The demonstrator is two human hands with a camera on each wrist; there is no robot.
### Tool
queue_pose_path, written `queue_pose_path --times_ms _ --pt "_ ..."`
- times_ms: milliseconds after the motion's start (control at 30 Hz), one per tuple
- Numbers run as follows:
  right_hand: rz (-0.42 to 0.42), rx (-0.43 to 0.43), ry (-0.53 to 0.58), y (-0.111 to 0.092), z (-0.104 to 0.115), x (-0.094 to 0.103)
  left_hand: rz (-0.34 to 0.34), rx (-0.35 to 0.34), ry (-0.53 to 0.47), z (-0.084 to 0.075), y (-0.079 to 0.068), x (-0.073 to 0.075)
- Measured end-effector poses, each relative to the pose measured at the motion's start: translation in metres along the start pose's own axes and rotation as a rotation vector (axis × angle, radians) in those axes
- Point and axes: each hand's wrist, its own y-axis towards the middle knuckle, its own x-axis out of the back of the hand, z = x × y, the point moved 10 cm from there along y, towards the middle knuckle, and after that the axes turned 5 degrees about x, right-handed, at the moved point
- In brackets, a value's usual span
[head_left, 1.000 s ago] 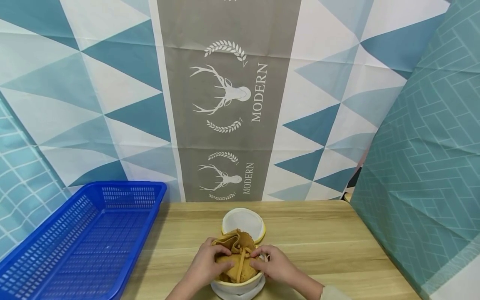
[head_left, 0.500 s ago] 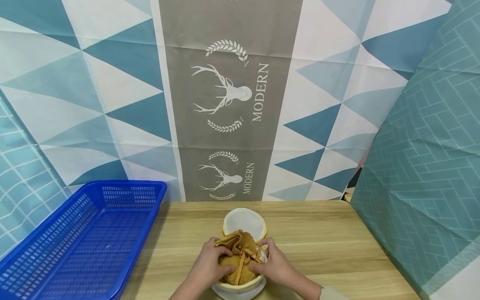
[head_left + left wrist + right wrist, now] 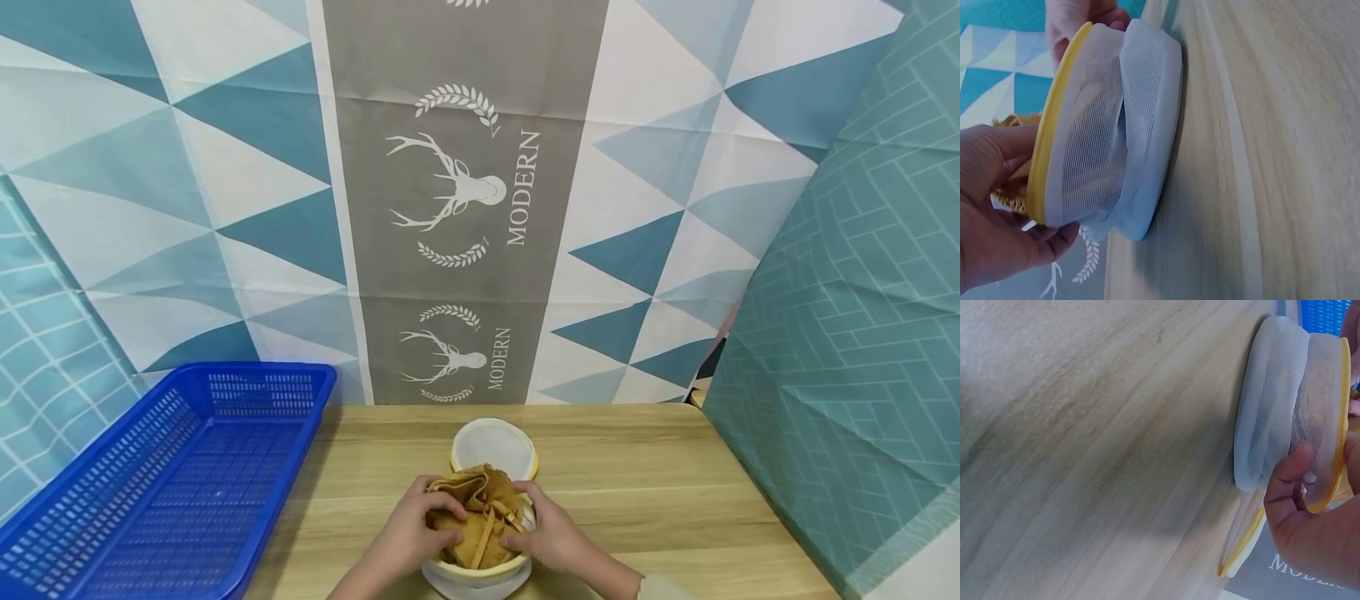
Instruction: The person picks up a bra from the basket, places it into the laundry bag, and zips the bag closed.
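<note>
The left hand (image 3: 416,525) and right hand (image 3: 551,533) curl over the yellow rim (image 3: 1049,119) of a mesh bag (image 3: 1107,125) on the desk (image 3: 637,500), thumbs inside by the brown pouch (image 3: 472,525) sitting in it. The right fingers have just shifted outward from the pouch's tie (image 3: 486,537), so that grip now seems meant for the bag. Only the right wrist view shows a zipper pull (image 3: 1310,479); the head view shows the lid's (image 3: 493,447) full face beyond.
</note>
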Motion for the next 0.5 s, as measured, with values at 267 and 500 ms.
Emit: queue_pose_path --times_ms 267,500 --pt "-0.001 0.013 -0.024 -0.001 0.002 0.0 -0.013 -0.013 -0.107 0.008 -0.005 0.009" --pt "0.001 0.011 -0.027 -0.001 0.003 0.0 0.003 0.051 -0.222 0.02 -0.006 0.014"
